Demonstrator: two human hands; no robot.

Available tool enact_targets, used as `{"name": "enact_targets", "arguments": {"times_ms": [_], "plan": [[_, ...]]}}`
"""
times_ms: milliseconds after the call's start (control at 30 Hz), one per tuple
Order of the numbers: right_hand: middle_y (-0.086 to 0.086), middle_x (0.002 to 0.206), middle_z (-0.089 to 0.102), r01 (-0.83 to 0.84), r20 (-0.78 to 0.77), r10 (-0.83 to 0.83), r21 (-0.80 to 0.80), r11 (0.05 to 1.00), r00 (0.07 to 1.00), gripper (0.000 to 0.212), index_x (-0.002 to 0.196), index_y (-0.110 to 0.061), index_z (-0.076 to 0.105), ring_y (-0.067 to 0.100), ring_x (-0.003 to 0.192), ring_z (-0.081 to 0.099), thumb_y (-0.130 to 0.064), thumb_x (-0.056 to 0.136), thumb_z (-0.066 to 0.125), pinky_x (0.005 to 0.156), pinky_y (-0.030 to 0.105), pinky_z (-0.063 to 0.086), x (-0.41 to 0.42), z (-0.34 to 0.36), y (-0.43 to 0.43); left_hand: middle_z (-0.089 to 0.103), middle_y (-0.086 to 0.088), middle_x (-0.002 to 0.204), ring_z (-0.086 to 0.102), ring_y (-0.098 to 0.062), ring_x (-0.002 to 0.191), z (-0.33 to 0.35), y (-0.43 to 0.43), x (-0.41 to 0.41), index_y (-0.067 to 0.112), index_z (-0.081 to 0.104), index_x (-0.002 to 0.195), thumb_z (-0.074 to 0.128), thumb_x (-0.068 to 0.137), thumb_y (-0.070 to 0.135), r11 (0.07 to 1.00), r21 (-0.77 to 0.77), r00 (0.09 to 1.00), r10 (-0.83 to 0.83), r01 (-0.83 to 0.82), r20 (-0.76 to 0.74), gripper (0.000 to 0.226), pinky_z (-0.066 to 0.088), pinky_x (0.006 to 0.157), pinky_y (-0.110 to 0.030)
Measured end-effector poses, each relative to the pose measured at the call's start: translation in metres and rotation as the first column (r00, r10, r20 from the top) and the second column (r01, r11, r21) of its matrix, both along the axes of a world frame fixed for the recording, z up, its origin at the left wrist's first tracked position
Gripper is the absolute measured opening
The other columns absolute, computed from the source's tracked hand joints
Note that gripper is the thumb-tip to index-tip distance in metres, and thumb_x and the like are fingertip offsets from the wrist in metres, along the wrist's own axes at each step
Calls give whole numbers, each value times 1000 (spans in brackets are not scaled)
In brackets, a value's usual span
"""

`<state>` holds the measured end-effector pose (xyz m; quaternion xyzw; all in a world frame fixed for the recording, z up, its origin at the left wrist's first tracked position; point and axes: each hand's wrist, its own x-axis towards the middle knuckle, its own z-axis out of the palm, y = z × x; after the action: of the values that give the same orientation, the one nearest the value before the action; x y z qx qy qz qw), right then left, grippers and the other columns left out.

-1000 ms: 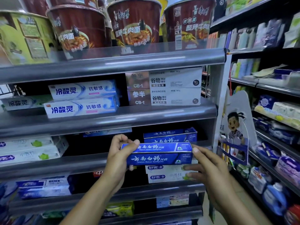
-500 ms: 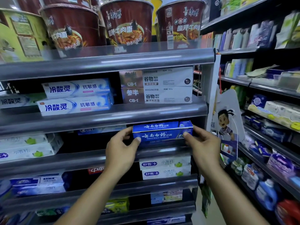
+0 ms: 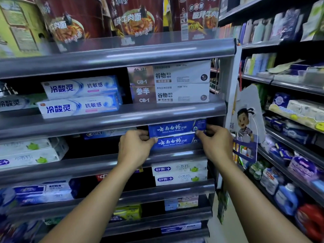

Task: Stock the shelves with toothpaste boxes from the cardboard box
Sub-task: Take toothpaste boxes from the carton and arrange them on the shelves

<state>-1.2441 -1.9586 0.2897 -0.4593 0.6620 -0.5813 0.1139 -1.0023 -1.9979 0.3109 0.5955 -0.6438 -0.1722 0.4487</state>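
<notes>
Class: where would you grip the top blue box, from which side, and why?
Take the top blue box by its short ends, from the front, as the left hand and right hand do: it lies lengthwise on a lower box under a shelf, likely blocking top and bottom.

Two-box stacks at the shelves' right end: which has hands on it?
The dark blue stack, below the brown-and-white one; left hand and right hand hold its ends. Others are mostly white.

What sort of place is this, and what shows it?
Probably a small shop or supermarket aisle: tiered metal shelves hold stacked toothpaste boxes, instant noodle cups stand on top, and detergent bottles stand on the rack at right.
</notes>
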Motion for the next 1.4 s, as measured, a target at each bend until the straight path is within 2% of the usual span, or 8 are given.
{"name": "enact_targets", "arguments": {"times_ms": [333, 500, 633, 733, 833, 1033, 1300, 1400], "plan": [[3, 80, 52, 198, -289, -124, 244, 949, 949, 37, 70, -22, 43, 29, 73, 48, -39, 96, 64, 65, 36, 37, 20, 26, -13, 77, -3, 107, 69, -28, 101, 15, -21, -9, 24, 75, 85, 78, 80, 53, 992, 103, 983, 59, -78, 171, 29, 57, 89, -36], [13, 98, 69, 193, -302, -142, 147, 970, 943, 24, 96, -14, 58, 37, 82, 60, -37, 94, 65, 64, 36, 39, 27, 26, 9, 75, 3, 118, 67, -24, 111, 14, -7, 4, 25, 75, 113, 74, 82, 55, 999, 34, 983, -42, 36, 179, 44, 53, 93, -32], [-8, 101, 73, 132, -245, -154, -104, 986, 957, 36, 123, -27, 63, 16, 82, 67, -46, 93, 62, 73, 36, 53, 53, -6, 52, 69, 25, 114, 59, -4, 111, -13, 42, 44, 32, 72, 121, 66, 85, 54, 963, -211, 977, -137, 170, 165, 43, 44, 90, -22], [-23, 87, 68, 26, -179, -37, -61, 998, 983, 36, 118, -26, 66, 2, 63, 61, -48, 90, 62, 64, 27, 47, 85, -55, 73, 62, 29, 103, 58, -2, 103, -64, 79, 93, 27, 75, 111, 67, 89, 41, 903, -339, 956, -196, 264, 219, 28, 45, 92, -25], [-21, 85, 67, -101, -164, 122, 133, 986, 979, 29, 116, -21, 68, 1, 64, 64, -38, 92, 68, 63, 32, 54, 123, -119, 87, 66, 19, 101, 60, -2, 99, -128, 106, 147, 19, 77, 106, 72, 90, 32, 939, -212, 951, -226, 271, 214, 21, 47, 89, -26], [-7, 81, 71, -331, 21, 426, 663, 671, 905, 18, 107, -15, 72, 20, 78, 70, -14, 90, 73, 73, 39, 56, 211, -264, 111, 73, 8, 97, 64, 5, 87, -276, 150, 250, 27, 74, 105, 81, 84, 8, 922, 380, 995, -55, 81, -80, 29, 44, 82, -5], [5, 98, 70, -450, 353, 404, 876, 173, 844, 17, 105, -15, 73, 19, 88, 62, -15, 89, 73, 78, 25, 44, 308, -497, 151, 63, 21, 81, 66, -17, 86, -534, 196, 298, 34, 63, 92, 73, 85, 15, 454, 889, 979, 200, -62, -34, 22, 53, 88, -31], [3, 104, 74, -450, 408, 301, 889, 85, 862, 9, 93, -25, 72, 25, 88, 71, -20, 86, 74, 78, 32, 55, 332, -596, 165, 53, 18, 73, 54, -11, 73, -644, 207, 290, 25, 57, 90, 68, 86, 24, 283, 956, 987, 159, -78, 33, 12, 40, 60, -23]]}}
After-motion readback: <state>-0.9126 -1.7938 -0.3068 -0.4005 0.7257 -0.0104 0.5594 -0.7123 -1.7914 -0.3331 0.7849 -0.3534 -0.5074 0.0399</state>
